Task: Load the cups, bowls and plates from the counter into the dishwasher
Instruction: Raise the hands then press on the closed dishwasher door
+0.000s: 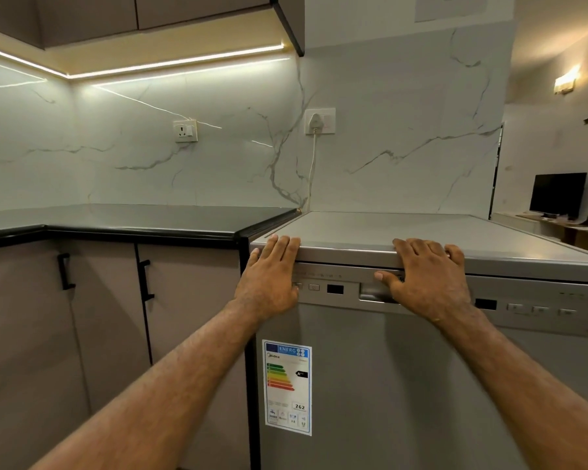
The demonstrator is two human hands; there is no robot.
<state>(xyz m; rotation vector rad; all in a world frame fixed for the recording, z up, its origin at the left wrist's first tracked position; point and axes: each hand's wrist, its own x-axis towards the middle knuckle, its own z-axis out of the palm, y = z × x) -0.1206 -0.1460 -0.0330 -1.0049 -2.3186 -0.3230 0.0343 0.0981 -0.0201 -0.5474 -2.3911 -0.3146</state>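
Grey dishwasher [387, 385] closed; left hand [272, 276], right hand [428, 276] flat atop.

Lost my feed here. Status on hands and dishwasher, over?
Left hand flat on dishwasher top edge. Right hand alongside, thumb at handle recess. Door shut, no dishes in view.

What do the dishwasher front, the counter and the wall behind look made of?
Dishwasher: looks like brushed stainless steel, or steel-look finish; grey satin sheen with soft streaks. Counter: dark polished stone, possibly granite; glossy black with faint reflections. Wall: glossy white marble-look slab or tile; grey veins, mirrored light strip.
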